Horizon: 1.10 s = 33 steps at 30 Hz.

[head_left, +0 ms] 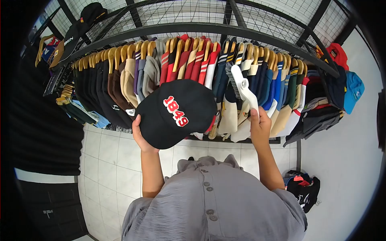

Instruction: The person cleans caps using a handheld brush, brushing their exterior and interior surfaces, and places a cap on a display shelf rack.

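Observation:
A black baseball cap (155,110) with "1849" in red and white on its front is held up by my left hand (142,135). My thumb shows at the cap's edge and the other fingers are hidden beneath it. Off to the right, my right hand (261,123) is wrapped round the lower end of a white-handled brush (245,87). The brush stands nearly upright, its dark grey bristles facing left toward the cap. A gap separates bristles and cap.
Behind both hands, jackets (189,60) hang on wooden hangers along a black metal rack (177,29). More caps hang at the sides, including a blue cap (354,91) on the right. A clothes pile (303,190) lies on the tiled floor (106,160) by the wall.

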Motion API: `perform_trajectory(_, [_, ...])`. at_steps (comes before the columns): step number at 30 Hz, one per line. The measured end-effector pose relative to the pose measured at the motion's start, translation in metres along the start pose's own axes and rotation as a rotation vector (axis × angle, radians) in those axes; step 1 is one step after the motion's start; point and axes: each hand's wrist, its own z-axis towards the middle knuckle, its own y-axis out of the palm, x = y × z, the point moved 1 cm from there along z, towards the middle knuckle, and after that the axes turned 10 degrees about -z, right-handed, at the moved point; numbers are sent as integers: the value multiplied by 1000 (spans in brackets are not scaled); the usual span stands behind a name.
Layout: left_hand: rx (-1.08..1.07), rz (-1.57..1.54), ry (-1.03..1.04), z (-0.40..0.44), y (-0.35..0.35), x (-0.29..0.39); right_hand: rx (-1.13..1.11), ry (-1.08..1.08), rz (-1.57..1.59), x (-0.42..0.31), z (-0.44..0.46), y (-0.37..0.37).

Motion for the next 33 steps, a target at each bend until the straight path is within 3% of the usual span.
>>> perform_trajectory(1, [42,105,34,-1,1,2,-2,-3,2,-4,-1,1])
perform_trajectory(3, [26,165,52,-3,-4,3,-223,-349,-51,-12,-8,5])
perform_trajectory(4, [6,224,66,-5,-6,3,-390,-323,-230,-20,-8,2])
perform_trajectory(5, [6,227,59,-6,-7,4,-387,-316,-229,-19,-6,4])
perform_trajectory(7, [74,115,52,-6,-8,6,37,-193,-533,-11,4,6])
perform_trajectory(8, [69,112,51,-5,-8,7,80,-138,-343,-1,11,2])
perform_trajectory(9, [43,-24,47,-4,-7,8,83,-144,-343,2,10,2])
perform_trajectory(11, [22,-159,50,-4,-9,7,51,-232,134,7,-6,1])
perform_trajectory(12, [6,-221,89,-5,-15,6,-18,-307,209,4,-16,8])
perform_trajectory(13, [-10,-282,125,-5,-20,4,-90,-303,189,8,-24,19])
perform_trajectory(15, [-39,-292,133,-7,-26,3,-186,-303,-184,20,-19,31])
perform_trajectory(16, [-131,-300,121,-8,-28,3,-182,-303,-181,27,-18,31])
perform_trajectory(18, [-273,-312,89,-9,-26,5,-194,190,295,36,-8,27])
perform_trajectory(19, [-279,-315,97,-9,-26,6,-197,180,295,34,-8,25])
perform_trajectory(21, [-112,-275,142,-11,-32,9,-241,-22,827,20,-28,17])
perform_trajectory(22, [-110,-271,140,-10,-34,8,-356,-137,888,24,-42,19])
perform_trajectory(25, [-243,-322,77,-10,-33,3,-338,-590,14,31,-48,32])
perform_trajectory(26, [-277,-353,65,-11,-30,3,-338,-228,27,40,-49,39])
perform_trajectory(27, [-315,-387,58,-11,-28,3,-336,-232,28,44,-42,39])
perform_trajectory(29, [-332,-391,64,-9,-37,9,-197,319,196,52,-16,31])
perform_trajectory(30, [-344,-393,60,-8,-40,11,-197,316,197,45,-11,22])
perform_trajectory(32, [-300,-320,63,-12,-38,13,-315,118,637,20,-7,0])
perform_trajectory(33, [-252,-246,63,-15,-37,13,-315,125,635,17,-8,0])
